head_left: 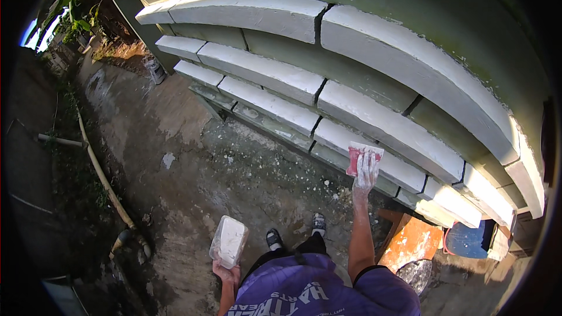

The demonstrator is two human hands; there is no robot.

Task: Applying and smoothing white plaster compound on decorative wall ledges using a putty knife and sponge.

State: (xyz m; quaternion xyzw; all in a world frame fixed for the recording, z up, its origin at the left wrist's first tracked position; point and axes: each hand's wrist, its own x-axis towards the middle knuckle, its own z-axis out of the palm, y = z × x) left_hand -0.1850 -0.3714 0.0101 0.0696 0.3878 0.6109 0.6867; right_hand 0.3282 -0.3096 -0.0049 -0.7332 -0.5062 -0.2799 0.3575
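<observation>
In my right hand (366,172), white with paste, is a red putty knife (354,161) with a pale blade edge. It is up against one of the lower white blocks (345,138) that stand out in rows from the green wall. My left hand (226,270) holds a clear plastic tub (219,239) from below, low on the left side of my body. White putty (233,240) fills much of the tub. The fingers under the tub are partly hidden.
An orange wooden bench (413,237) smeared with white stands at my right, with a blue drum (465,240) beyond it. Stained concrete floor (170,158) lies below, spotted with white bits. Along the left run a long pale pipe (105,181) and plants (76,11).
</observation>
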